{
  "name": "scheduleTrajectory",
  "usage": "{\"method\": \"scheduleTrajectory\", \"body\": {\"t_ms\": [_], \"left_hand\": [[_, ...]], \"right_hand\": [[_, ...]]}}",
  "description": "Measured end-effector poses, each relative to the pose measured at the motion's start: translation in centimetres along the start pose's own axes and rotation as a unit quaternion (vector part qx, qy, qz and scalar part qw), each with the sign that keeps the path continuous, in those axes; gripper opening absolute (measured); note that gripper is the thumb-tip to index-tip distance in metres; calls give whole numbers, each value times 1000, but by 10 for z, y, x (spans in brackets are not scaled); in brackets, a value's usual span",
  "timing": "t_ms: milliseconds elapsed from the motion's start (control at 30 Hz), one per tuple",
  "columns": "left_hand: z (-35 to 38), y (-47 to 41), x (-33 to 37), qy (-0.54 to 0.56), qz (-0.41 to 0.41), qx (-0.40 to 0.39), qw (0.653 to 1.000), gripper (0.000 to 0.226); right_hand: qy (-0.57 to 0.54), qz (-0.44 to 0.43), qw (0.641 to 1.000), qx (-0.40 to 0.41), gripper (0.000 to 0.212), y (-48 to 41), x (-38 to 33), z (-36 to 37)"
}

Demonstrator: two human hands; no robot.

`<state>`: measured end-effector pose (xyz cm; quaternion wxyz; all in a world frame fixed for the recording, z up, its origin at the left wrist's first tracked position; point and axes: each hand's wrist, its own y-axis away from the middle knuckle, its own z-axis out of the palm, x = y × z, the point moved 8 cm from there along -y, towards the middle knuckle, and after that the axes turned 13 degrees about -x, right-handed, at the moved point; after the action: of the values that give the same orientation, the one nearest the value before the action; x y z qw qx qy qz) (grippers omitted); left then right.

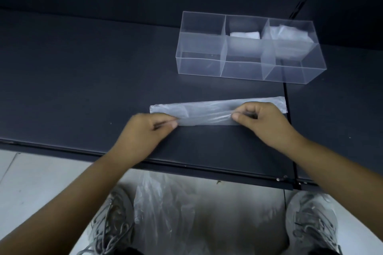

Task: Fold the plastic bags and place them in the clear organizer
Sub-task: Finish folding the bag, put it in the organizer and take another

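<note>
A clear plastic bag (209, 113), folded into a long narrow strip, lies flat on the dark shelf (83, 80). My left hand (148, 130) pinches the strip's near edge toward its left end. My right hand (263, 120) pinches the same near edge further right. The clear organizer (199, 46) stands behind the strip, at the back right. Its far middle compartment holds a folded white bag (245, 34). A crumpled clear bag (287, 34) sits in the far right compartment.
A pile of loose clear plastic bags (165, 209) lies on the pale floor between my two grey shoes, below the shelf's front edge (186, 166). A seam (287, 93) runs front to back through the shelf at the right.
</note>
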<state>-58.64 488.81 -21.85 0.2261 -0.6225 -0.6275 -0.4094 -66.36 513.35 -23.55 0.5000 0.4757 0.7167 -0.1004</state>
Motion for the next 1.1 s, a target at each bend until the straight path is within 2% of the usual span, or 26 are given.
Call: {"method": "scheduleTrajectory", "body": {"t_ms": [167,267,300,367,400,433,467,500,533,600,667,733,800,833,867,900,933,967,1000,1033,1100], "left_hand": [[-28,-6,-48,215,-156,14,964,11],[-33,-6,-61,224,-206,29,952,13],[-36,-4,-61,190,-210,52,958,13],[-52,4,-44,7,-165,158,974,14],[-53,9,-20,-108,-101,214,966,14],[-44,14,6,-191,-23,237,952,18],[-26,15,26,-235,48,219,946,23],[-4,12,38,-260,98,170,945,31],[19,7,42,-279,112,104,948,41],[55,0,34,-338,70,-23,938,64],[70,-2,15,-409,20,-81,909,78],[73,-2,0,-446,-6,-96,890,81],[71,-2,-5,-453,-17,-90,887,81],[70,-2,-5,-450,-20,-89,888,81],[71,-2,-5,-447,-20,-88,890,80],[71,-2,-4,-445,-16,-85,891,80],[71,-2,-2,-445,-12,-83,891,79],[71,-2,-2,-446,-9,-81,891,79],[72,-2,-2,-445,-6,-80,892,79],[72,-2,-2,-443,-2,-79,893,79],[72,-1,-1,-440,6,-79,894,79]], "right_hand": [[-76,49,995,44,13,-14,12,-6],[-64,75,994,50,21,-22,13,-9],[-55,85,994,51,24,-24,13,-9],[-39,102,992,56,26,-28,11,-11],[-33,107,992,57,27,-29,10,-11],[-27,110,992,56,28,-30,9,-11],[-22,114,992,54,28,-31,8,-11],[-16,117,992,53,28,-31,7,-11],[-8,121,991,53,28,-31,6,-11],[5,126,990,55,29,-32,4,-12],[6,128,990,57,29,-33,3,-13],[-5,138,989,53,28,-33,4,-12],[-8,149,988,51,22,-33,3,-10],[25,144,986,74,15,-32,0,-13],[93,125,980,121,14,-28,-10,-17],[169,76,968,170,22,-23,-26,-18],[226,-2,955,193,32,-17,-45,-12],[260,-78,947,171,40,-14,-60,2],[277,-134,945,108,47,-13,-68,24],[293,-162,942,29,52,-13,-70,48],[348,-148,921,-92,61,-12,-54,86]]}}
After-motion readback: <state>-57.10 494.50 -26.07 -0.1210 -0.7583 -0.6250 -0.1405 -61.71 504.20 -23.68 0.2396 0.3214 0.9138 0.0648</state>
